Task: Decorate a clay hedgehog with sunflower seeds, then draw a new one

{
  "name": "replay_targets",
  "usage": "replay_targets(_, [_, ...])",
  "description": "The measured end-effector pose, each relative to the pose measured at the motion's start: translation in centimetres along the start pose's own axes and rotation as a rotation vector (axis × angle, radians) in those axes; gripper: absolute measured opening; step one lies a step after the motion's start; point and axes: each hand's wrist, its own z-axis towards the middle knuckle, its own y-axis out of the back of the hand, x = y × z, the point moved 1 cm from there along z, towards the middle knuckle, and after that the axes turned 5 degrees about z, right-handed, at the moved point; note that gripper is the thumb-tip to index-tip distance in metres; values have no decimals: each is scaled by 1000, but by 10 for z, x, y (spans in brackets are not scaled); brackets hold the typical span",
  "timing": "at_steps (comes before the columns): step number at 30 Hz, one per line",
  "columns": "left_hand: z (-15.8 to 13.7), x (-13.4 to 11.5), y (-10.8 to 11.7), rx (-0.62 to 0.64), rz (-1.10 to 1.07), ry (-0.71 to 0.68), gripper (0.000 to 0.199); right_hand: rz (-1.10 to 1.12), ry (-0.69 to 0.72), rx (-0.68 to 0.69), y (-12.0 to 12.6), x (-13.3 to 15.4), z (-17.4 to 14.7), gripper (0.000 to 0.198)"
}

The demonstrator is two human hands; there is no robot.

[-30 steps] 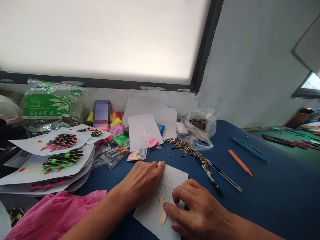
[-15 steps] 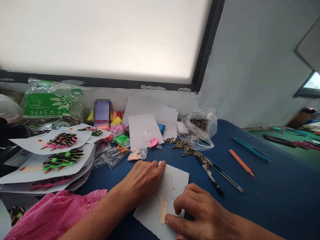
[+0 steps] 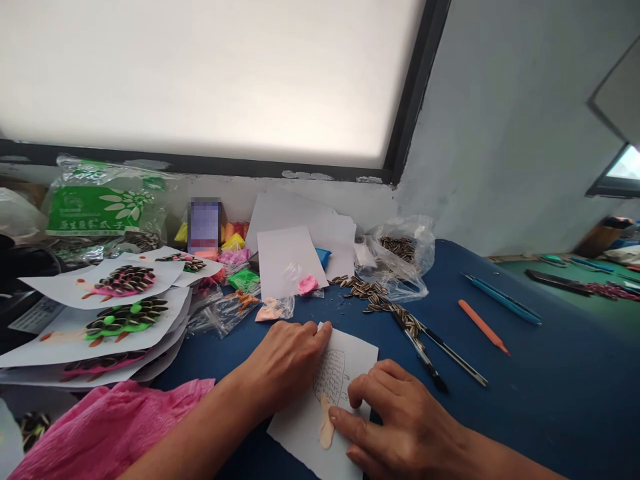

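Note:
A white sheet of paper (image 3: pixel 357 343) lies at an angle before me, bearing a pencil or pen drawing (image 3: pixel 330 377) of a rounded body filled with small marks. Flattened peach modelling clay (image 3: pixel 327 432) sticks to the paper at the drawing's lower end. My left hand (image 3: pixel 287 357) holds the sheet down along its left and upper edge, fingers pressed together and partly hidden. With fingers bent and apart, my right hand (image 3: pixel 400 417) rests over the sheet's right side. Its thumb touches the clay's right edge.
Sunflower seeds (image 3: pixel 367 291) spill from a plastic bag (image 3: pixel 423 243) beside pens (image 3: pixel 455 353). An orange marker (image 3: pixel 483 327) lies to the right. Seed-covered hedgehog pictures (image 3: pixel 125 320) pile up at left above a pink cloth (image 3: pixel 125 427). Clay packets (image 3: pixel 245 279) lie behind.
My right thumb has slid upward along the clay's right edge, and the right hand has shifted slightly. The clay's upper part looks narrower. My left hand stays in place.

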Motion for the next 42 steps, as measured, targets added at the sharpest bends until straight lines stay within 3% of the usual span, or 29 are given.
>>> replay_targets(15, [0,1,-3,-13,2,-11,34,3,19,-107,-3,0,-6,28])
replay_targets(22, [1,0,-5,-19,6,-11,33,73,64,-31,0,3,-5,32])
replay_targets(30, [2,2,-7,-24,7,-10,33,217,-91,54,3,7,1,19])
replay_targets(42, [1,1,-3,-8,2,-3,31,219,-34,-18,-7,5,1,17])
